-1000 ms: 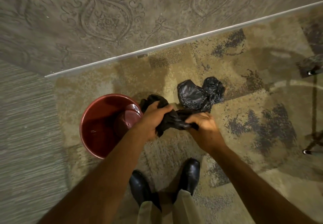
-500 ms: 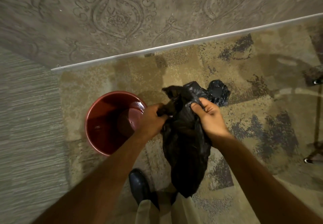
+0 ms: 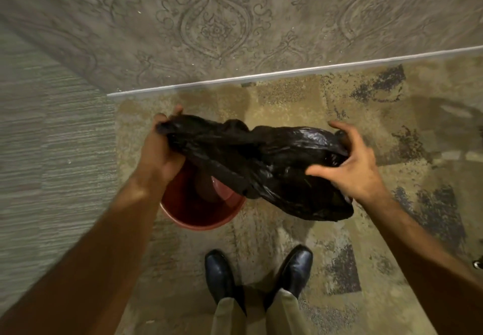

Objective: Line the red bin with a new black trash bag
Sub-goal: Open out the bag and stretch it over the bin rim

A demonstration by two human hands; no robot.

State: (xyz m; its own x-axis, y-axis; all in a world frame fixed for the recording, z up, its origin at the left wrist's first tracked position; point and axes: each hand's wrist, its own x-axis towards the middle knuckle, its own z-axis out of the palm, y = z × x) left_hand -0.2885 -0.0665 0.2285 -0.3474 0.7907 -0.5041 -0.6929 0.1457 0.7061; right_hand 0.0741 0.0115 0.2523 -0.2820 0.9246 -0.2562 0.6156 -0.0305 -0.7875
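A black trash bag [image 3: 264, 162] is stretched sideways between both hands, above the floor. My left hand [image 3: 160, 149] grips its left end in a closed fist. My right hand [image 3: 355, 167] holds the right end, fingers spread around the crumpled plastic. The red bin [image 3: 201, 217] stands on the carpet below, partly hidden by my left hand and the bag. Its round rim and dark inside show under the bag's left half. The bag's lower part sags down to the right of the bin.
A patterned wall with a pale baseboard [image 3: 287, 73] runs behind the bin. A striped grey wall [image 3: 47, 151] closes the left side. My two black shoes [image 3: 258, 274] stand on the patterned carpet just in front of the bin.
My hands have moved apart and pulled the bag out wide. The bag now hangs over the bin instead of to its right. The second black bundle on the floor is no longer visible.
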